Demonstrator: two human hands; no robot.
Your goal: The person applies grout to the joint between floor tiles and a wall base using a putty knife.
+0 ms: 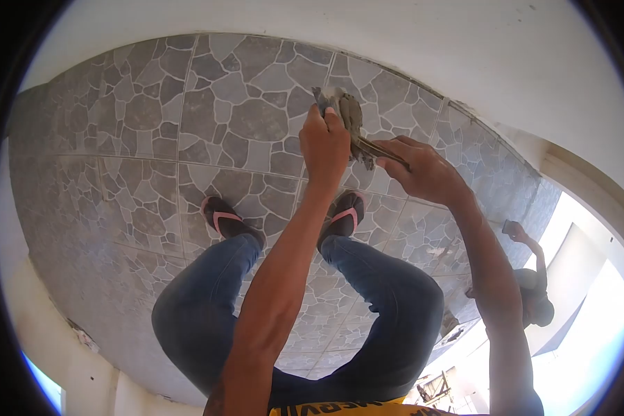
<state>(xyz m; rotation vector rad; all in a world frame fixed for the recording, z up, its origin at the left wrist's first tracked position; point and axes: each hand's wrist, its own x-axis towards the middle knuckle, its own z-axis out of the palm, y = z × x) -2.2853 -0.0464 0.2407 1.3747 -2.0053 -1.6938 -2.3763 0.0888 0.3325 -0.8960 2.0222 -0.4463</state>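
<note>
My left hand [324, 149] is closed around a grey, whitish-edged flat piece [326, 95], whose kind I cannot make out. Against it lies a lump of wet grey mortar [351, 114]. In my right hand [421, 170] is a narrow, mortar-smeared hand tool [378, 148], its far end meeting the mortar just right of my left hand. More grey paste clings below that end. Both hands are held in front of me above the stone-patterned floor [256, 111].
A white wall [423, 28] curves along the far edge of the tiled floor. My feet in pink-strapped flip-flops [220, 218] stand below my hands. At the right, another person [530, 291] raises a hand with a dark flat object, near a bright opening [596, 312].
</note>
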